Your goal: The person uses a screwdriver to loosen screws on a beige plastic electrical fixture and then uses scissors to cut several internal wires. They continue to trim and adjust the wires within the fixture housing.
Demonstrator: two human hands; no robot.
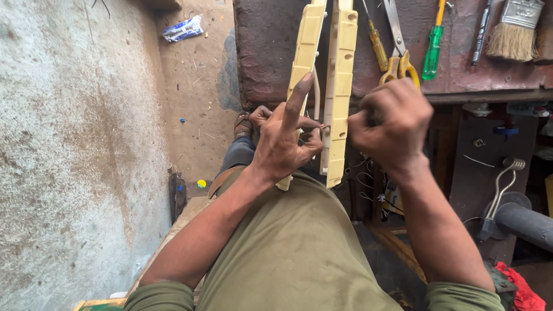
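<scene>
Two long cream plastic strips with holes, the left strip (306, 46) and the right strip (340, 86), lie side by side, reaching from the dark workbench (271, 52) down to my lap. My left hand (282, 141) grips the lower end of the left strip, index finger stretched up along it. Thin reddish wires (320, 129) run between the strips near my fingers. My right hand (391, 124) is clenched beside the right strip, pinching something small that I cannot make out.
On the workbench lie a yellow screwdriver (377, 46), yellow-handled scissors (398, 57), a green screwdriver (432, 49), a dark tool (481, 34) and a brush (514, 29). A rough wall (75, 155) stands at left, dirt floor (196, 86) below. A grey pipe (527, 222) is at right.
</scene>
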